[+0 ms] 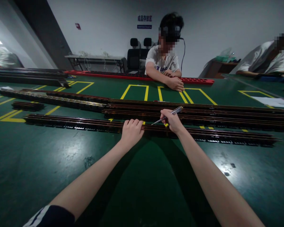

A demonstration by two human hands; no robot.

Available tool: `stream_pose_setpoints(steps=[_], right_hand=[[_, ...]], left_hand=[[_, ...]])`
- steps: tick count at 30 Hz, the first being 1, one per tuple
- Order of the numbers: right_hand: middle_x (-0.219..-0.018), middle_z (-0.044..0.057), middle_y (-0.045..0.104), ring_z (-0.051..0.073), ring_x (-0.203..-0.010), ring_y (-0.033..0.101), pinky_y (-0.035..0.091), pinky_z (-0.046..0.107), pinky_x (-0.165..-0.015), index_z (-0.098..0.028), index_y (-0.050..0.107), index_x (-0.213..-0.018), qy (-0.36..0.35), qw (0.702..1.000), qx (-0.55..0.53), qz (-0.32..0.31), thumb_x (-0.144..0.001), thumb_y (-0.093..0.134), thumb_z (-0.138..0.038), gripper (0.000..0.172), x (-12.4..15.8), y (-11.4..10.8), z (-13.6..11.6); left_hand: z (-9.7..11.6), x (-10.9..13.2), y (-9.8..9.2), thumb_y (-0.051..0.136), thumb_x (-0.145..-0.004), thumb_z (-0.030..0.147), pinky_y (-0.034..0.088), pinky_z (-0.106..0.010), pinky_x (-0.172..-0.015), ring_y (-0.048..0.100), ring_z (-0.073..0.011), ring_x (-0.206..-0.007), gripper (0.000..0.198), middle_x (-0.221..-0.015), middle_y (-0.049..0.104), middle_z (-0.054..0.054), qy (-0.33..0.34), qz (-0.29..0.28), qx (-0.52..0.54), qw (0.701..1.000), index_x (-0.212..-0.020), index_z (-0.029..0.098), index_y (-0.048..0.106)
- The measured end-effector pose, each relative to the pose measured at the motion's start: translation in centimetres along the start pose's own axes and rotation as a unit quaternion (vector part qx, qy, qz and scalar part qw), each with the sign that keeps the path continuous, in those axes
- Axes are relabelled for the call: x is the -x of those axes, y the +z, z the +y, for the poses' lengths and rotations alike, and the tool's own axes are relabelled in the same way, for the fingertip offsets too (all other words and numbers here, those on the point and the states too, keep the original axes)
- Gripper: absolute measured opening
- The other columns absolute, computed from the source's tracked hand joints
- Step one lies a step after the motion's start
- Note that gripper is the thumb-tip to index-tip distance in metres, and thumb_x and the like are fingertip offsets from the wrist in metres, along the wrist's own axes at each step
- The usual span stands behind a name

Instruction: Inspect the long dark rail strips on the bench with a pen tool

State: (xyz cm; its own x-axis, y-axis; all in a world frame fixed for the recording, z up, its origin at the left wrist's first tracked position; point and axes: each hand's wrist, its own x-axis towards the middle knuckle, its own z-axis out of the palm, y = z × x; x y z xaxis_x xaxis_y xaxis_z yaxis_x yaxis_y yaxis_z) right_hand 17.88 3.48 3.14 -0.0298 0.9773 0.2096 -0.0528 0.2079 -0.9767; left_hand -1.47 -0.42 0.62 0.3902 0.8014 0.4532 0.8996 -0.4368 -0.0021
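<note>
My left hand [131, 131] rests on the nearest long dark strip [73, 123], its fingers curled over the strip's top edge. My right hand [171, 120] is closed around a slim silver pen-like tool [168, 115] whose tip points left and down toward the same strip, just right of my left hand. Both hands sit close together near the strip's middle. The strip runs across the green table [49, 164] from left to right.
Several more long dark strips [203, 110] lie in rows behind the near one. A red tray [123, 76] runs along the far edge, where a seated person rests both hands [176, 82]. Yellow marked boxes cover the table. Another person sits at the far right.
</note>
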Motion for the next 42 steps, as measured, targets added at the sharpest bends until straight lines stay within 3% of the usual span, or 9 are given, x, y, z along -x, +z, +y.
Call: stream_pose_setpoints(steps=[5, 16, 30, 42], right_hand=[[-0.041, -0.003, 0.043, 0.006, -0.037, 0.039, 0.028, 0.021, -0.038, -0.017, 0.053, -0.046, 0.007, 1.0, -0.007, -0.006, -0.071, 0.062, -0.035, 0.032, 0.0, -0.15, 0.07], [-0.042, -0.005, 0.042, 0.005, -0.037, 0.038, 0.028, 0.02, -0.036, -0.018, 0.051, -0.049, -0.003, 1.0, 0.022, -0.019, -0.071, 0.067, -0.044, 0.038, 0.08, 0.12, -0.07], [-0.049, -0.005, 0.049, 0.003, -0.039, 0.038, 0.027, 0.018, -0.035, -0.018, 0.046, -0.049, -0.003, 1.0, 0.002, -0.022, -0.06, 0.077, -0.049, 0.045, -0.11, 0.32, 0.2], [-0.044, -0.005, 0.045, 0.005, -0.039, 0.04, 0.029, 0.019, -0.037, -0.018, 0.051, -0.051, -0.017, 0.998, 0.044, -0.035, -0.071, 0.07, -0.048, 0.04, 0.07, 0.11, 0.19]], left_hand=[[-0.01, -0.09, 0.02, 0.047, -0.088, 0.02, 0.043, -0.04, -0.084, 0.062, -0.0253, -0.094, 0.026, -0.101, 0.07, -0.01, 0.002, 0.001, -0.001, 1.0, -0.104, 0.014, 0.066], [-0.09, -0.02, 0.1, 0.047, -0.087, 0.02, 0.043, -0.042, -0.084, 0.061, -0.0267, -0.095, 0.027, -0.101, 0.07, -0.011, 0.006, 0.001, -0.006, 1.0, -0.105, 0.013, 0.065], [-0.18, -0.03, 0.08, 0.048, -0.085, 0.02, 0.043, -0.042, -0.083, 0.061, -0.0281, -0.093, 0.026, -0.1, 0.069, -0.012, 0.017, 0.002, -0.016, 1.0, -0.104, 0.012, 0.065], [-0.02, -0.09, -0.16, 0.048, -0.085, 0.02, 0.043, -0.042, -0.083, 0.061, -0.0279, -0.094, 0.025, -0.101, 0.069, -0.013, 0.014, -0.008, -0.017, 1.0, -0.103, 0.014, 0.065]])
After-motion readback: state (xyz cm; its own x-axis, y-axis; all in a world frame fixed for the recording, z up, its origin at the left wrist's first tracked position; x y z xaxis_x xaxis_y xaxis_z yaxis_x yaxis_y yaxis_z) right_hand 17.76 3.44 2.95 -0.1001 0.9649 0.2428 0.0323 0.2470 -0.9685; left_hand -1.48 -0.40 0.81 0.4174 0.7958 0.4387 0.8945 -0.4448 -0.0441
